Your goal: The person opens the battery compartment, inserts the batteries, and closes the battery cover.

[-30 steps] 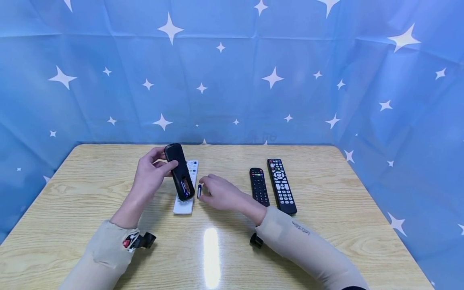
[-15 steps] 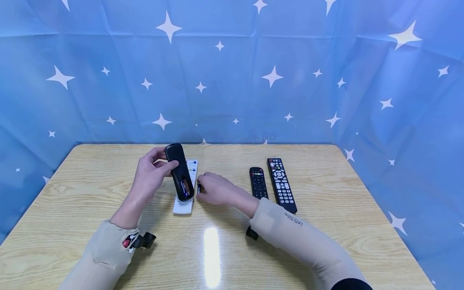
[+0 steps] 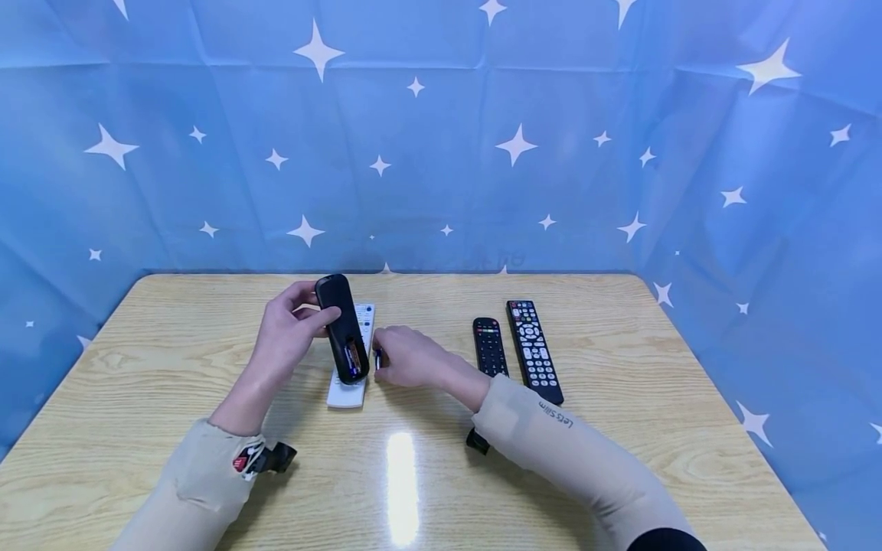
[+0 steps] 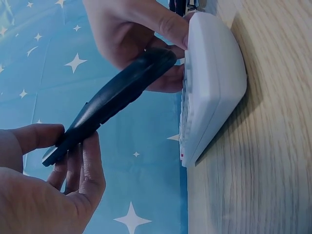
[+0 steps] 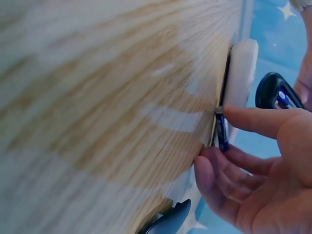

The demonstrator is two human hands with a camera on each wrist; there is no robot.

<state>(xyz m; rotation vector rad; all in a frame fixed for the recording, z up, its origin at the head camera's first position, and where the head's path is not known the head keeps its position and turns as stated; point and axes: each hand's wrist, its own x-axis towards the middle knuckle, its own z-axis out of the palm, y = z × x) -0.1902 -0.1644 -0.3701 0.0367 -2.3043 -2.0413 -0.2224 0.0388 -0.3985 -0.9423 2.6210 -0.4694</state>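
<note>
My left hand (image 3: 292, 325) grips a black remote control (image 3: 338, 306) near its far end, back side up. The remote's battery compartment (image 3: 353, 357) is uncovered, and something blue like a battery shows inside it. Beneath the remote, overlapped by it in the head view, lies a white remote control (image 3: 347, 394) on the table. Just right of that one, my right hand (image 3: 413, 358) pinches a small dark blue battery (image 5: 222, 129) by its two ends between thumb and fingers, low over the wood. In the left wrist view, the black remote (image 4: 107, 97) is tilted.
Two more black remotes lie face up to the right: a shorter one (image 3: 491, 344), partly behind the right forearm, and a longer one (image 3: 534, 352). The wooden table (image 3: 303, 505) ends at a blue curtain (image 3: 441, 138) with white stars.
My right hand has moved slightly back and left, and its fingers have closed in on the battery. The left hand and the black remote have stayed nearly still.
</note>
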